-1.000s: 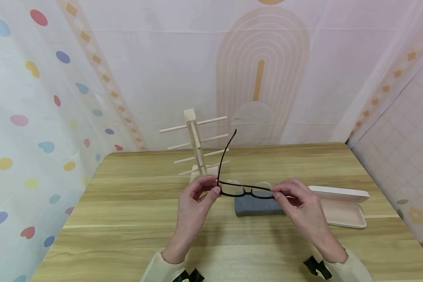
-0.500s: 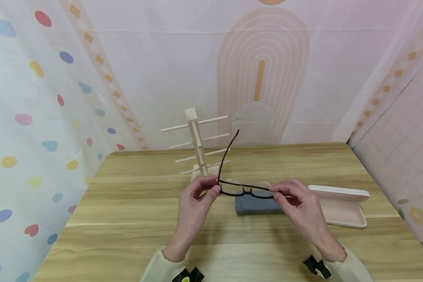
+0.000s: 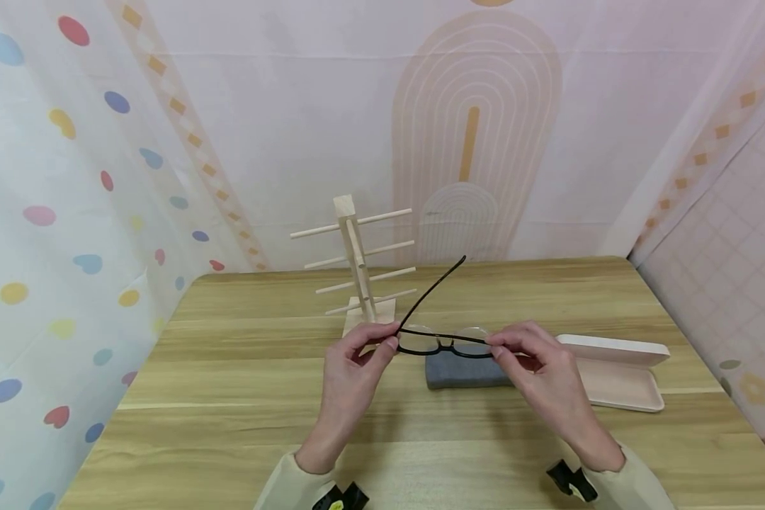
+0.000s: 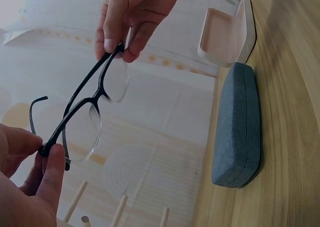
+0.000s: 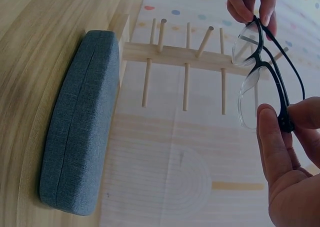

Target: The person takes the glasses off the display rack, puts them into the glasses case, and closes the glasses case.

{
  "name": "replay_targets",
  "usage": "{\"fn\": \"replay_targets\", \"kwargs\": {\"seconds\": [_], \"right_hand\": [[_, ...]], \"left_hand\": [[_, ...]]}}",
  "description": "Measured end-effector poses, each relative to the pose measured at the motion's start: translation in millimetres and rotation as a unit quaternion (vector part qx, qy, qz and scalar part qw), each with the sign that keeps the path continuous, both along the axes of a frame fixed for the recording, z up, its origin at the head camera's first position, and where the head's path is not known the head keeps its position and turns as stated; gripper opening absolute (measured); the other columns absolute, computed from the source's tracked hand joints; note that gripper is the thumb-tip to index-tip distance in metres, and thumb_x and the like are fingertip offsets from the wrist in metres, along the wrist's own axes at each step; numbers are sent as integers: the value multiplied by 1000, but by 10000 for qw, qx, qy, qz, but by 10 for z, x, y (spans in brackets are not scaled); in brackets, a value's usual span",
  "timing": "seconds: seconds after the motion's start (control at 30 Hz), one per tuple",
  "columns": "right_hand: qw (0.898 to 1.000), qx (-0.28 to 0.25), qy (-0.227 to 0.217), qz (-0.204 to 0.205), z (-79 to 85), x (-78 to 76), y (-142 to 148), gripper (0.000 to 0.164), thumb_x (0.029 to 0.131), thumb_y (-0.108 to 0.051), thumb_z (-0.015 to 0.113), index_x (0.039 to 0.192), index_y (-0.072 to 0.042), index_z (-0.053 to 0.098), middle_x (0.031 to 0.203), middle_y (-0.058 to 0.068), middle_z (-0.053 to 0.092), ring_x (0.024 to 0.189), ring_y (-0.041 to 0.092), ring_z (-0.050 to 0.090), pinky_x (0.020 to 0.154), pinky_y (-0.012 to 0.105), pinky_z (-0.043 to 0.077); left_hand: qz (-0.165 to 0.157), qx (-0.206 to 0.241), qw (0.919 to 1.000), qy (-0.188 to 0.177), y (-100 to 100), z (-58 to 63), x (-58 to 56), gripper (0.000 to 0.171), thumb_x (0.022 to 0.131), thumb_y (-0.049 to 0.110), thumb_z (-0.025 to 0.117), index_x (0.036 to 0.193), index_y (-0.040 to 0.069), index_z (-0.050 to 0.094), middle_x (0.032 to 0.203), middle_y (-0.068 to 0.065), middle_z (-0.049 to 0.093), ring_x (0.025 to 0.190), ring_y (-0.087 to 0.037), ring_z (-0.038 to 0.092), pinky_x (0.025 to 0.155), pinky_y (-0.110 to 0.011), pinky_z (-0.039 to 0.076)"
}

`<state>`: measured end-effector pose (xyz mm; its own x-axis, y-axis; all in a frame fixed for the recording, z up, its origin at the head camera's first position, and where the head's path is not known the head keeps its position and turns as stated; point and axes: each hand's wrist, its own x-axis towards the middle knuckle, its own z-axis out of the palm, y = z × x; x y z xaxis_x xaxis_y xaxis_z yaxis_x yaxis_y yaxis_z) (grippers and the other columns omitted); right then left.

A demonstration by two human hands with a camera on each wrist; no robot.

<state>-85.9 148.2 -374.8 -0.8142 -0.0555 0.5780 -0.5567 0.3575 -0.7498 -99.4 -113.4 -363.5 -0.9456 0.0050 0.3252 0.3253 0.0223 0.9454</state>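
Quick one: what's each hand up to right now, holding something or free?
Left hand: holding the glasses, pinched at one end of the front.
Right hand: holding the glasses too, pinched at the other end.

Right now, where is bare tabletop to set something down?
Free: wooden tabletop left of the pale wooden peg stand and between cream sleeves. Crowded: right, by a grey-blue fabric case and open white case; above, by black-framed glasses.
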Motion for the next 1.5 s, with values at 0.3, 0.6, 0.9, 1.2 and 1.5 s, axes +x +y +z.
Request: {"fn": "replay_targets", "kwargs": {"seconds": [0.3, 0.6, 0.9, 1.2, 1.5], "right_hand": [[10000, 36, -15, -5, -6, -7, 5, 24, 89, 12, 72, 101, -8, 79, 98, 1, 70, 83, 7, 69, 69, 16, 58], [9997, 104, -197, -107, 1, -1, 5, 25, 90, 10, 73, 101, -11, 79, 99, -1, 69, 84, 7, 68, 70, 16, 58], [9993, 113, -321, -123, 17, 6, -12, 23, 91, 9, 73, 100, -11, 79, 100, -1, 69, 84, 7, 68, 71, 16, 58], [9994, 137, -303, -96, 18, 7, -25, 21, 91, 8, 73, 101, -9, 79, 99, -1, 68, 84, 7, 68, 71, 16, 58], [9996, 129, -239, -70, 28, 10, -33, 24, 91, 8, 73, 101, -12, 80, 100, -1, 68, 84, 7, 68, 70, 16, 58]], "left_hand": [[54, -179, 9998, -107, -20, -28, 17, 18, 92, -6, 72, 107, 1, 80, 107, -14, 73, 99, -17, 70, 85, -28, 61], [134, -415, 9990, 49, -26, -61, 22, 20, 90, -8, 73, 104, 4, 81, 104, -8, 74, 99, -18, 69, 85, -29, 61], [140, -526, 9984, 129, -43, -76, 29, 22, 90, -9, 72, 104, 5, 82, 104, -7, 73, 100, -17, 70, 85, -28, 61], [146, -672, 9976, -6, -58, -72, 54, 21, 91, -5, 73, 104, 8, 83, 105, -4, 73, 101, -19, 68, 81, -24, 59], [156, -800, 9967, -20, -68, -90, 57, 20, 92, -3, 73, 103, 10, 83, 102, -2, 72, 100, -16, 67, 80, -23, 58]]}}
